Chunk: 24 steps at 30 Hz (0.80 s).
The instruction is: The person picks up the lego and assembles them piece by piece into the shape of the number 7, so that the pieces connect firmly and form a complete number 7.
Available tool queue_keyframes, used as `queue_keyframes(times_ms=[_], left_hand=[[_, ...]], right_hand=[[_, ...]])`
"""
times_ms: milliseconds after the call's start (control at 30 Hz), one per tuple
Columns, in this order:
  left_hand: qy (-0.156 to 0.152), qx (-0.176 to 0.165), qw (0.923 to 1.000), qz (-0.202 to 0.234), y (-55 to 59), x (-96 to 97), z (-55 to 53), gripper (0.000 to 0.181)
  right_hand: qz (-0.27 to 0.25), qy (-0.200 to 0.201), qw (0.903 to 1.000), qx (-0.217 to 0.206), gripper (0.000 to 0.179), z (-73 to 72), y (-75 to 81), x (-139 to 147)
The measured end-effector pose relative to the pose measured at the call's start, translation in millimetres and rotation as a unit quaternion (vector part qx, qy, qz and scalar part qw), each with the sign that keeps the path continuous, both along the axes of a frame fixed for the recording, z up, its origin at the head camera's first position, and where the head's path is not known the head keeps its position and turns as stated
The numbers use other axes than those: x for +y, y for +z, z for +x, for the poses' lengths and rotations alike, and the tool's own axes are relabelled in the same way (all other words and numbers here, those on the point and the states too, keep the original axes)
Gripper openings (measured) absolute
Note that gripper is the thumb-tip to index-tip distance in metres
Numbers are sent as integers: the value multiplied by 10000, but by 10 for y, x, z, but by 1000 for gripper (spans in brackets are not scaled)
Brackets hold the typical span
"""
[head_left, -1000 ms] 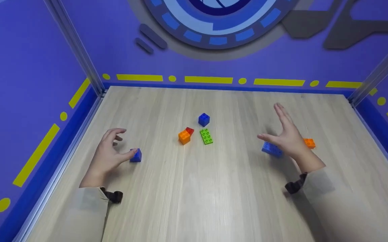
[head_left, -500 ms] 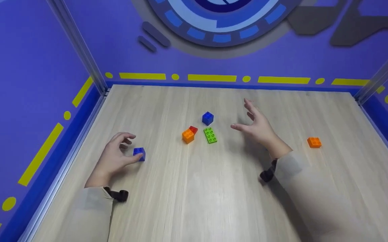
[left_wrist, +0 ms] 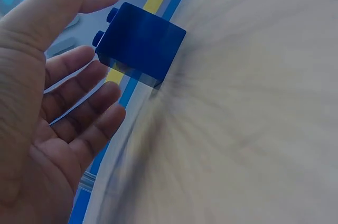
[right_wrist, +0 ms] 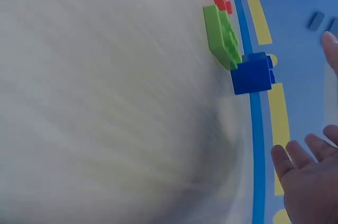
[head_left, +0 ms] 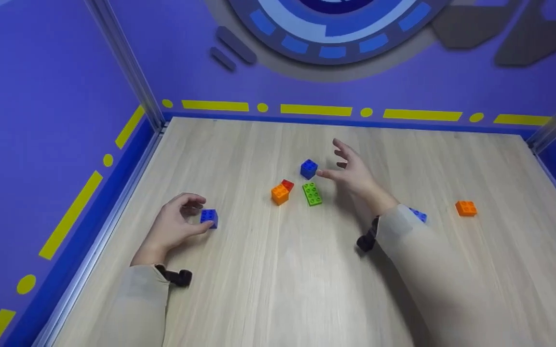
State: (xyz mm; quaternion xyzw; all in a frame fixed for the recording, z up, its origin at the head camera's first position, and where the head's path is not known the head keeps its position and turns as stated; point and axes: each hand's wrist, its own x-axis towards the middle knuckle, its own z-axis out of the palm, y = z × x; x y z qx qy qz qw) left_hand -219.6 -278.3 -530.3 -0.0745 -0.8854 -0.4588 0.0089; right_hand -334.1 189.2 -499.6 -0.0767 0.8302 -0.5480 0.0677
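My left hand (head_left: 174, 224) is around the near side of a blue building brick (head_left: 209, 218) on the left of the table. In the left wrist view, its loosely bent fingers and thumb frame that blue brick (left_wrist: 141, 44) with a gap between. My right hand (head_left: 355, 178) hovers with spread fingers, its thumb tip right by a second blue brick (head_left: 308, 169) in the middle. In the right wrist view the fingers stand apart from this blue brick (right_wrist: 251, 76). A flat green brick (head_left: 312, 194) lies just in front of it.
An orange brick (head_left: 279, 194) stands against a small red brick (head_left: 287, 185) left of the green one. Another blue brick (head_left: 419, 215) is partly hidden by the right sleeve. Farther right lies an orange brick (head_left: 466, 208). Blue-purple walls (head_left: 268, 82) border the table (head_left: 287, 289).
My right hand has moved left, from above the right-hand blue brick to beside the middle blue one. The left hand stays by its brick. The head view has shifted slightly.
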Motion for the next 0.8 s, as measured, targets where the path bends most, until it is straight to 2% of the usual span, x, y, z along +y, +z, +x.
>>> queue_keyframes(times_ms=[167,400,667,800], left_hand=[[-40,-176,9997,160,-29,-2,-20,56],[-37,-349,9986,385,-61,-26,-23,40],[-46,-386,9970,669,-62,-27,-18,37],[-34,-401,9968,697,-67,-23,-11,37]], right_hand=[[448,1,9987,-252,105,-55,-27,-129],[984,-77,9940,-467,79,-70,-69,-351],[1060,-402,9910,-714,61,-74,-106,-466],[1037,-462,9914,-653,56,-72,-134,-463]])
